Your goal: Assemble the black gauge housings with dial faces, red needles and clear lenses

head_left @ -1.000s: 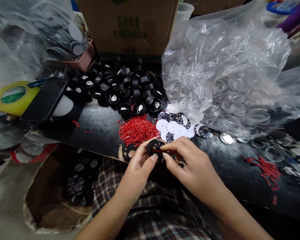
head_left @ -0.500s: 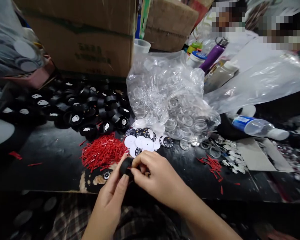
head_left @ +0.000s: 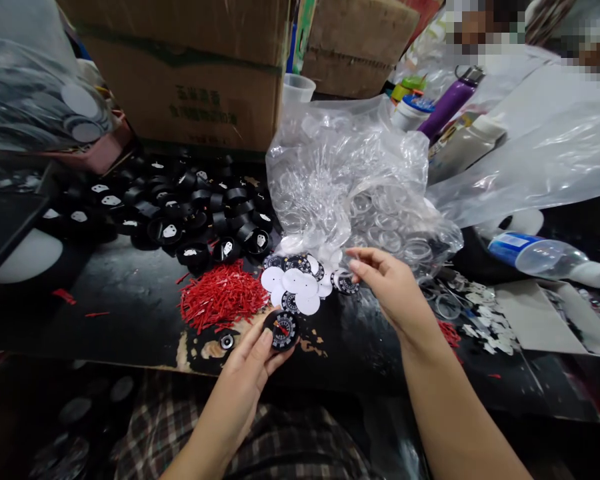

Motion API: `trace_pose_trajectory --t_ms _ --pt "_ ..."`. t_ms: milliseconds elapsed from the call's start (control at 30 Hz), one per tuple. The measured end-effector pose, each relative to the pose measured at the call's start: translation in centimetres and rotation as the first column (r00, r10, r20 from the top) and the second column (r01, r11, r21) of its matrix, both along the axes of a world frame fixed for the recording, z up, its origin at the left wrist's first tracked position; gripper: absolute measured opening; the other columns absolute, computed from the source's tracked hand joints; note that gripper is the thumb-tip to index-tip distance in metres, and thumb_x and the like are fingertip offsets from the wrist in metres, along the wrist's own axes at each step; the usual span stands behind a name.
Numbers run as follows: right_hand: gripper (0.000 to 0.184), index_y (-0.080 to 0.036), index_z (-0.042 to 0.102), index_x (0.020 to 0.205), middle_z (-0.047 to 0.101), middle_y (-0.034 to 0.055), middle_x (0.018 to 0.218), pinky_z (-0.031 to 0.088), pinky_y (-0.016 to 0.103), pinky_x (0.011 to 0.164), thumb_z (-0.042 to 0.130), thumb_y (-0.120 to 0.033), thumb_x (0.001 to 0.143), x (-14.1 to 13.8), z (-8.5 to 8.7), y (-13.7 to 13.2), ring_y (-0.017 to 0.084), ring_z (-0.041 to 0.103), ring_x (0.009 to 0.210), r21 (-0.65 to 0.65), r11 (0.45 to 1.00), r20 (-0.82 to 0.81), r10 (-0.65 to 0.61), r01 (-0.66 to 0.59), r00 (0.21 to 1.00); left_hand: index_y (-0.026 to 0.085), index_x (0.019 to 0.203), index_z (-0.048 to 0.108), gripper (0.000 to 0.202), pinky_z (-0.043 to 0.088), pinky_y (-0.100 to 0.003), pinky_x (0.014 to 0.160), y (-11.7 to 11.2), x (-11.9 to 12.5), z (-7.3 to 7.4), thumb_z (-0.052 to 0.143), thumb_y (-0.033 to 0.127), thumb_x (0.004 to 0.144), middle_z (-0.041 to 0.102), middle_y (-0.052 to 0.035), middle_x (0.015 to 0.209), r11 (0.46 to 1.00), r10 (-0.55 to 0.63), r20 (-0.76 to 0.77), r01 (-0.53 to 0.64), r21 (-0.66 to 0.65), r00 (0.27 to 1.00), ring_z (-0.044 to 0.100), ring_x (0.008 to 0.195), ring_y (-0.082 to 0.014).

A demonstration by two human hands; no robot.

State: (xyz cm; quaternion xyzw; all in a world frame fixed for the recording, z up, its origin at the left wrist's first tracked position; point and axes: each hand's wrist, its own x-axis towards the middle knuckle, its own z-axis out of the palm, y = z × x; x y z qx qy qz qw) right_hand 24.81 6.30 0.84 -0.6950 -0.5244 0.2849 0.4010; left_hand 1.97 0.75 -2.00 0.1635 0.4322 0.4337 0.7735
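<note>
My left hand (head_left: 247, 363) holds a small black round gauge (head_left: 283, 331) over the table's front edge, its dial with a red pointer facing up. Thumb and fingers grip its rim. My right hand (head_left: 393, 287) is at the front of a clear plastic bag (head_left: 315, 167) with round clear covers (head_left: 416, 251) in it. Its thumb and forefinger are close together; whatever they pinch is too small and clear to make out. Printed dial discs (head_left: 300, 283), some white side up, lie between the hands. Left of them is a heap of red pointers (head_left: 223, 297).
Black round cases (head_left: 210, 207) with white inner parts crowd the table's back left, before a cardboard box (head_left: 190, 93). To the right are white small parts (head_left: 490, 320), an open carton (head_left: 545, 320) and a lying plastic bottle (head_left: 550, 257). A purple flask (head_left: 450, 103) stands behind.
My right hand has left the gauge and moved right and forward to the clear bag. My left hand has turned the gauge so its dial shows. The whole view has shifted slightly.
</note>
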Motion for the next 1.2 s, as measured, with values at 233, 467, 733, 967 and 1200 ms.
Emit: trace_pose_trajectory --t_ms 233,467,733,967,1200 --pt "0.031 -0.021 0.069 0.108 0.063 -0.0016 0.069 0.046 0.027 0.068 0.068 -0.033 0.079 -5.8 0.9 -3.2 0.011 0.058 0.064 -0.134 0.958 -0.571 0.133 -0.252 0.81 0.018 0.114 0.066 0.03 0.052 -0.037 0.092 0.5 -0.1 1.0 0.055 0.033 0.09 0.072 -0.0085 0.11 0.999 -0.042 0.132 0.045 -0.02 0.99 0.069 0.094 -0.0198" --pt "0.029 -0.023 0.071 0.107 0.066 -0.0001 0.076 0.048 0.025 0.064 0.068 -0.032 0.08 -7.6 0.8 -3.8 0.01 0.058 0.063 -0.156 0.936 -0.596 0.165 -0.315 0.786 0.015 0.103 0.069 0.025 0.051 -0.034 0.091 0.3 -0.6 1.4 0.051 0.031 0.092 0.075 -0.0083 0.102 1.0 -0.011 0.2 0.015 -0.02 0.98 0.07 0.092 -0.019" --pt "0.029 -0.022 0.071 0.106 0.066 -0.0011 0.072 0.046 0.022 0.061 0.071 -0.03 0.078 -7.9 1.0 -3.9 0.008 0.057 0.061 -0.187 0.932 -0.667 0.112 -0.311 0.737 0.015 0.108 0.067 0.027 0.05 -0.037 0.092 0.4 -0.6 1.5 0.053 0.031 0.091 0.074 -0.0086 0.102 0.999 -0.01 0.202 0.019 -0.046 0.979 0.07 0.09 -0.0196" --pt "0.028 -0.019 0.072 0.097 0.064 -0.0009 0.071 0.049 0.025 0.061 0.075 -0.029 0.071 -8.1 1.7 -3.9 0.009 0.057 0.058 -0.173 0.951 -0.754 0.039 -0.255 0.655 0.016 0.106 0.068 0.028 0.048 -0.041 0.096 0.3 -0.8 0.9 0.058 0.034 0.088 0.073 -0.0091 0.106 0.997 0.015 0.137 -0.005 -0.071 0.991 0.068 0.094 -0.0219" --pt "0.025 -0.02 0.071 0.098 0.063 -0.0022 0.07 0.049 0.023 0.063 0.073 -0.028 0.074 -7.9 1.7 -3.9 0.008 0.058 0.059 -0.139 0.952 -0.769 0.07 -0.273 0.635 0.017 0.109 0.067 0.029 0.047 -0.041 0.097 0.4 -0.6 0.7 0.054 0.034 0.09 0.073 -0.0085 0.107 0.999 -0.011 0.153 0.018 -0.044 0.988 0.068 0.094 -0.0209"
